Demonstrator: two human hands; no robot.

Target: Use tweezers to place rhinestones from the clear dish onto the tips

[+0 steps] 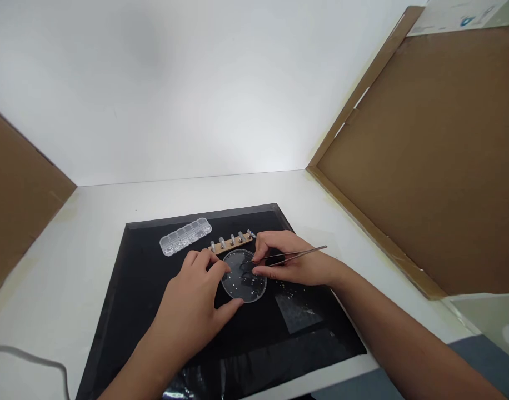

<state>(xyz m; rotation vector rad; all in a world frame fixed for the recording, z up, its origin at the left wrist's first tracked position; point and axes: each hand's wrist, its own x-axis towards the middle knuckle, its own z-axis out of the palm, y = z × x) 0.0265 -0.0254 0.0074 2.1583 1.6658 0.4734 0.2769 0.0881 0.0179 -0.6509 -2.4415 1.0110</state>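
Observation:
A clear round dish [251, 290] with several tiny shiny stones lies on a black mat [146, 289]. My left hand [194, 303] rests on the mat and grips the dish's left rim between thumb and fingers. My right hand [290, 258] holds thin metal tweezers [298, 254], their tips down inside the dish. Just behind the dish lies a small wooden strip [233, 243] carrying a row of several metal pieces.
A clear compartment box [185, 235] of small stones sits at the mat's back left. A small clear plastic bag [298, 311] and scattered stones lie right of the dish. Cardboard panels [425, 155] stand on both sides. A grey cable [38, 361] lies front left on the white table [88, 222].

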